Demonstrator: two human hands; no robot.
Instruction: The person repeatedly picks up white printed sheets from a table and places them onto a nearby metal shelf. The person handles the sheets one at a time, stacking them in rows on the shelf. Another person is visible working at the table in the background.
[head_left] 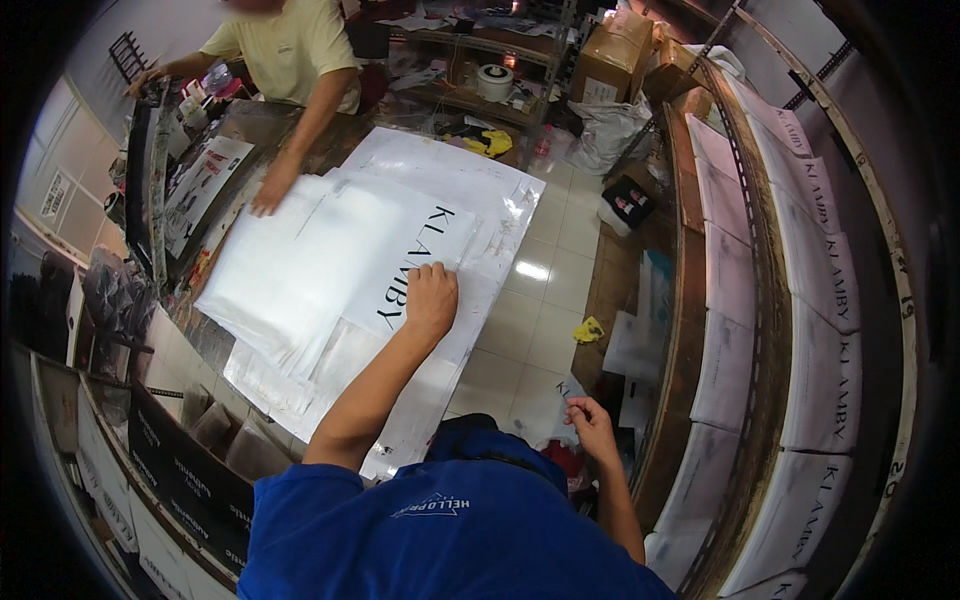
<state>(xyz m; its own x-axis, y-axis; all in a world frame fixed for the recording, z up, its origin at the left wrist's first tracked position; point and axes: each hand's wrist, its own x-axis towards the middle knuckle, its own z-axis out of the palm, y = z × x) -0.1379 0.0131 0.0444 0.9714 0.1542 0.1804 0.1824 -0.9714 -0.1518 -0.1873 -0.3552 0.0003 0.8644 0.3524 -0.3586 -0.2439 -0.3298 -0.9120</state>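
Observation:
My left hand (432,300) rests closed over the right edge of a white, translucent plastic bag (395,225) with large black lettering; whether its bent fingers grip that edge, I cannot tell. Beside it on the table lies a fanned stack of blank translucent bags (285,260). My right hand (592,425) is off the table's right side, low over the floor. Its fingers pinch the edge of a clear plastic bag (563,395) with dark print, partly lost against the tiles. Across the table, a co-worker's hand (272,192) presses on the far left corner of the stack.
A white board (500,190) covers part of the table. To my right, a wooden rack (770,430) carries rows of printed bags. Yellow scraps (588,330) lie near its foot. Cardboard boxes (612,55) stand at the back. A screen frame (150,190) leans at the table's left.

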